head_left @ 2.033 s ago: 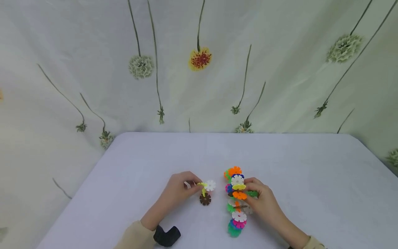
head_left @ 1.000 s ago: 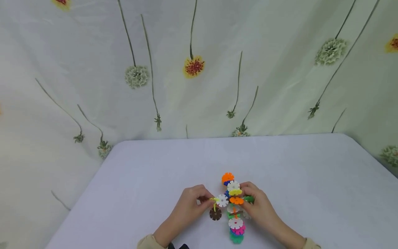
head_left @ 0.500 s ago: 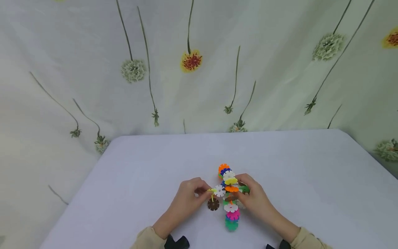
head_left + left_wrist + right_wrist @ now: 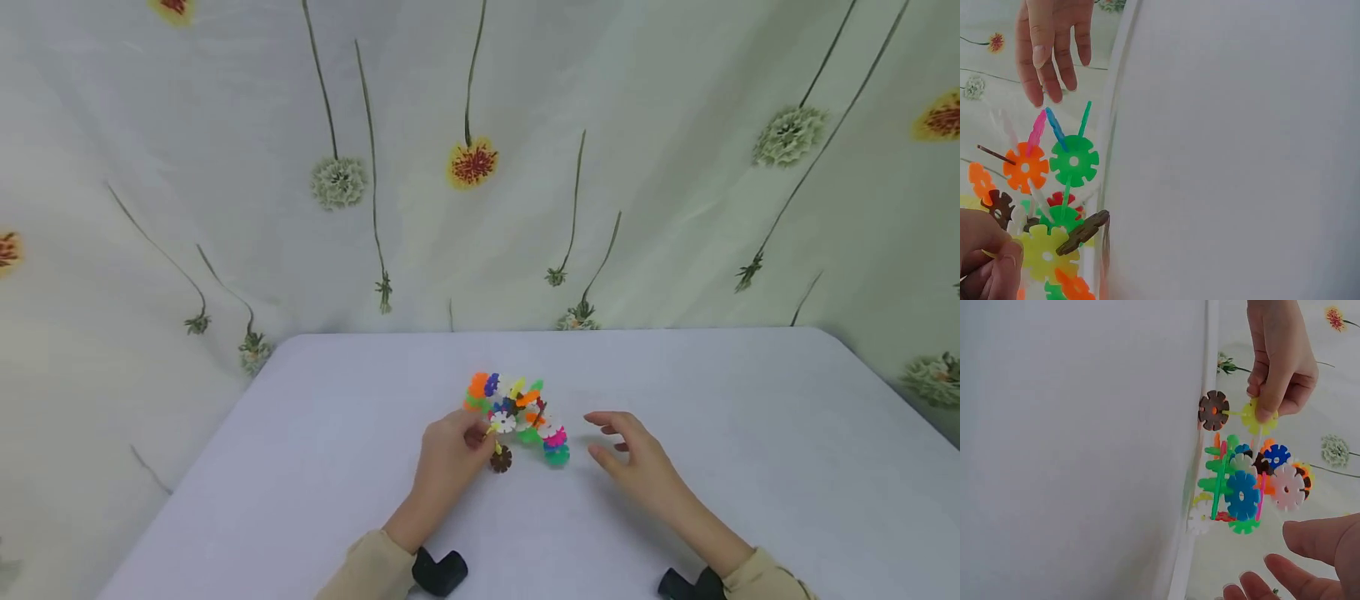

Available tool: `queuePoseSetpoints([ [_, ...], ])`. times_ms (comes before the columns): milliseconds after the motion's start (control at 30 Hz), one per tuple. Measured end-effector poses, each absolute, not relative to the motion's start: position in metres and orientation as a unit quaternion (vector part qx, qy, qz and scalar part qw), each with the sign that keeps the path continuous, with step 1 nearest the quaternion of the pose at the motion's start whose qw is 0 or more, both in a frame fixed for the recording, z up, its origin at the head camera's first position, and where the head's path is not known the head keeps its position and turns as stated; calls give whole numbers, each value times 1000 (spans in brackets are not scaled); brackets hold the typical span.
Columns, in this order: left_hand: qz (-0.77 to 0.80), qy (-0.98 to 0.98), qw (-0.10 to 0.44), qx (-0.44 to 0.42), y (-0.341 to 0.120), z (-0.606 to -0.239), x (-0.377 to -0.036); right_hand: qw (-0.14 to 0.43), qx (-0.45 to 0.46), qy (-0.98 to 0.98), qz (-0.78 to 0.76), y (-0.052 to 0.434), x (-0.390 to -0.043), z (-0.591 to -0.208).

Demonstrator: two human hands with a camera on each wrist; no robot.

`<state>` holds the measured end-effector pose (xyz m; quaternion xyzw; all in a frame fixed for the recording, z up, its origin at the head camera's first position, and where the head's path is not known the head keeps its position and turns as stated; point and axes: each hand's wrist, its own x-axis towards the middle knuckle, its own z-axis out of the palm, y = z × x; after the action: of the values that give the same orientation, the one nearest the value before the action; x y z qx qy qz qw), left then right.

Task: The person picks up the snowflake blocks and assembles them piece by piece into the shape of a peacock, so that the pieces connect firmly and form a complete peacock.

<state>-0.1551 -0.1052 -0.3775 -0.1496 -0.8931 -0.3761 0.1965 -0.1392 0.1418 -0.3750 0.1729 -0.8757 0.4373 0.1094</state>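
Observation:
My left hand [image 4: 452, 450] pinches a yellow notched disc [image 4: 1251, 417] between thumb and fingers. That disc belongs to a cluster of interlocking snowflake discs [image 4: 556, 439] in orange, blue, white, green, pink and other colours. A brown disc [image 4: 501, 459] hangs off the yellow ones on the near side, and a white disc [image 4: 502, 422] joins them to the rest. To the right of the cluster, my right hand [image 4: 641, 462] is apart from it with fingers spread and nothing held. The left wrist view shows a green disc [image 4: 1074, 161] and an orange disc [image 4: 1025, 167] near the right fingers.
The pieces are over a white table [image 4: 360, 392]. Black wrist bands [image 4: 440, 572] show at both sleeves. A light cloth backdrop [image 4: 675, 167] with printed flowers hangs behind the table.
My left hand brought the yellow, white and brown discs against the larger cluster. Then my right hand let go and drew back right, while the cluster turned and moved left and away with my left hand.

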Motion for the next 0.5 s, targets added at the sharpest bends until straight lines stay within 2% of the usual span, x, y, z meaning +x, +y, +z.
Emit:
queuePoseSetpoints([
  [133, -390, -896, 155, -147, -89, -376, -161, 97, 175, -875, 440, 142, -144, -376],
  [333, -468, -861, 46, -194, -72, -377, -155, 92, 151, -892, 417, 143, -153, -375],
  [433, -503, -839, -20, -206, -80, -375, -153, 79, 140, -899, 408, 149, -155, -372],
  [500, -506, -837, -42, -204, -96, -372, -154, 64, 138, -903, 403, 155, -157, -369],
])
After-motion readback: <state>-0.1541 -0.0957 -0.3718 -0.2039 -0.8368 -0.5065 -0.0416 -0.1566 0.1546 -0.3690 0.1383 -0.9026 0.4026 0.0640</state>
